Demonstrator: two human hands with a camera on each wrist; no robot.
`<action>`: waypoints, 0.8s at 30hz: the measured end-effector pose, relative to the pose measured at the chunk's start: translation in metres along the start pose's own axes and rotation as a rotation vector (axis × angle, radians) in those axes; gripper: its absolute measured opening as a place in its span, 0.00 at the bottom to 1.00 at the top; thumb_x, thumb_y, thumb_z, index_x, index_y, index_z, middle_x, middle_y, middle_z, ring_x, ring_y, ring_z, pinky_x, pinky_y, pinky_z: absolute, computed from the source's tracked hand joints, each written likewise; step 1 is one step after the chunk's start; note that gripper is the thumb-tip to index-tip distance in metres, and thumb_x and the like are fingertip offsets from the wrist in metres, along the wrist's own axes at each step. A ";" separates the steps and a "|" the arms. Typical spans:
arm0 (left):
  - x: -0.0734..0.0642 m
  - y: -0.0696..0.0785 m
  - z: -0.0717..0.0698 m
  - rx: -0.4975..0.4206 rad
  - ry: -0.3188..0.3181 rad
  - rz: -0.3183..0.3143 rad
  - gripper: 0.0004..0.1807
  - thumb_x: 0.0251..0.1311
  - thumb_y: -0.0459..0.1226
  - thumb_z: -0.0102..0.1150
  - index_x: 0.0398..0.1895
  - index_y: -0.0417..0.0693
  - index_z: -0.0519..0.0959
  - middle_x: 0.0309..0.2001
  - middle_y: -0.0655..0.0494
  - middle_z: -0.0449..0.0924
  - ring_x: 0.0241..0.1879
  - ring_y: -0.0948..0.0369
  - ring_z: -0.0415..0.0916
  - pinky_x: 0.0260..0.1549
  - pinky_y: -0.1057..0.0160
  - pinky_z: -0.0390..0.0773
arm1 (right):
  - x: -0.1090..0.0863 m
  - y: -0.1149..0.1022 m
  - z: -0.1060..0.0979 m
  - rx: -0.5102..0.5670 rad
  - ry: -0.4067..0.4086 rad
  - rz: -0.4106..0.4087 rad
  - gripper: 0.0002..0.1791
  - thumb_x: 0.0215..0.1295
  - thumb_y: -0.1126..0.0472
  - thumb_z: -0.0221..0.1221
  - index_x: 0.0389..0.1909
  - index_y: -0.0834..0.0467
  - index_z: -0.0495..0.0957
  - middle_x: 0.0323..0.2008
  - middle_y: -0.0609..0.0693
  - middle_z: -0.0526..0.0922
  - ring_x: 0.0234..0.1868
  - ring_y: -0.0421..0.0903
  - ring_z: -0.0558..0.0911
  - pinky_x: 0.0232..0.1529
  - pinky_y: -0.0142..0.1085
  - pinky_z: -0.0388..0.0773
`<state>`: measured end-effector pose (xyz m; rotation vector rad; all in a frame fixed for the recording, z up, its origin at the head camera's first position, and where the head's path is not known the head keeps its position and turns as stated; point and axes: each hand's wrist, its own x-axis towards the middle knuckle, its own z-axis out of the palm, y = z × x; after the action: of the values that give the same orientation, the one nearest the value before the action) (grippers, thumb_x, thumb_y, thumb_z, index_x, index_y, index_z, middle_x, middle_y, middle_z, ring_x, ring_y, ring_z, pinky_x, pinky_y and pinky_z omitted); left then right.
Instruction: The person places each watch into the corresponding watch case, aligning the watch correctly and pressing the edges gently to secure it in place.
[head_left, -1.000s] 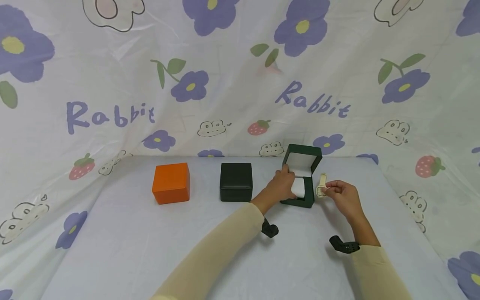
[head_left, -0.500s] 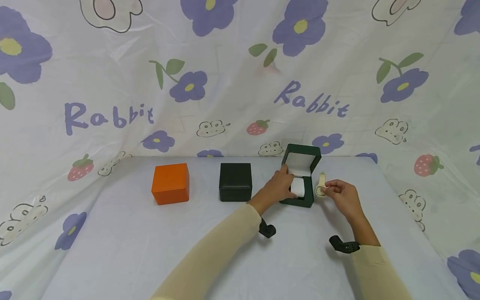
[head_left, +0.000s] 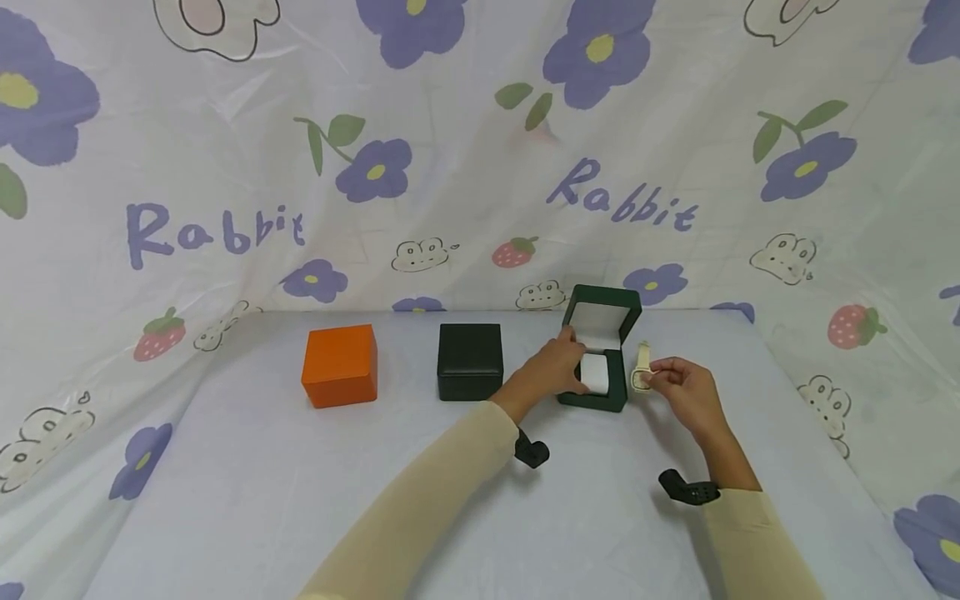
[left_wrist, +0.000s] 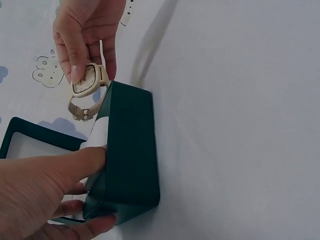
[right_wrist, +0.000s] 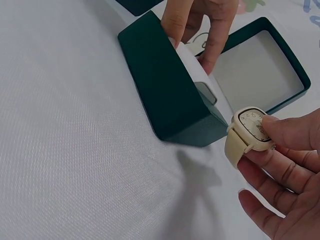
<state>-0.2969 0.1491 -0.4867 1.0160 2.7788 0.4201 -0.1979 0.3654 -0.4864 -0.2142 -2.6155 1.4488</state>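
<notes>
A dark green watch box (head_left: pixel 615 379) stands with its lid up on the right part of the table. Inside it sits a white cushion (head_left: pixel 595 374). My left hand (head_left: pixel 551 367) grips the box at its left side, thumb over the inside by the cushion, fingers at the left wall in the left wrist view. To the right of the box, my right hand (head_left: pixel 686 396) pinches a cream wristwatch (head_left: pixel 642 379) between thumb and fingers. The watch's dial (right_wrist: pixel 254 125) faces up, and its strap (left_wrist: pixel 84 112) hangs in a curve. My fingers cover part of the dial.
A black box (head_left: pixel 470 362), lid down, stands left of the green one. Further left is an orange box (head_left: pixel 341 367). Behind the white table (head_left: pixel 337 500) hangs a printed cloth (head_left: pixel 450 183). Each wrist wears a black camera mount (head_left: pixel 686 489).
The head view shifts slightly. Both hands, the green box and the watch stay nearly where they were, with the same holds.
</notes>
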 end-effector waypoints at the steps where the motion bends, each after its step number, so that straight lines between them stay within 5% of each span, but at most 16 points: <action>1: 0.000 0.001 0.000 0.003 0.000 0.000 0.33 0.54 0.51 0.77 0.59 0.45 0.80 0.64 0.47 0.65 0.47 0.59 0.75 0.46 0.66 0.80 | 0.000 0.000 0.000 -0.002 0.000 0.000 0.17 0.70 0.59 0.64 0.50 0.69 0.80 0.38 0.62 0.86 0.36 0.45 0.82 0.34 0.32 0.77; 7: -0.001 0.003 -0.002 -0.003 -0.004 0.004 0.28 0.52 0.48 0.78 0.52 0.42 0.81 0.61 0.46 0.65 0.44 0.58 0.75 0.40 0.66 0.80 | -0.002 -0.003 0.001 -0.007 -0.002 0.019 0.18 0.71 0.57 0.63 0.50 0.68 0.79 0.41 0.62 0.86 0.40 0.49 0.82 0.37 0.33 0.79; 17: 0.000 -0.005 0.003 0.073 0.045 0.049 0.37 0.50 0.55 0.77 0.59 0.44 0.79 0.59 0.48 0.69 0.43 0.61 0.79 0.43 0.68 0.82 | -0.001 0.000 0.002 -0.003 0.005 -0.002 0.18 0.71 0.57 0.64 0.50 0.69 0.80 0.38 0.60 0.87 0.36 0.43 0.82 0.35 0.32 0.78; 24: -0.003 -0.006 0.003 0.297 0.147 0.099 0.42 0.50 0.65 0.71 0.64 0.49 0.78 0.59 0.56 0.72 0.50 0.62 0.75 0.36 0.64 0.84 | -0.001 0.000 0.001 0.011 0.007 -0.016 0.18 0.70 0.57 0.64 0.50 0.69 0.80 0.38 0.62 0.86 0.35 0.44 0.81 0.34 0.32 0.77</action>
<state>-0.2981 0.1434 -0.4917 1.2357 2.9941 0.0967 -0.1968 0.3638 -0.4871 -0.1970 -2.5970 1.4547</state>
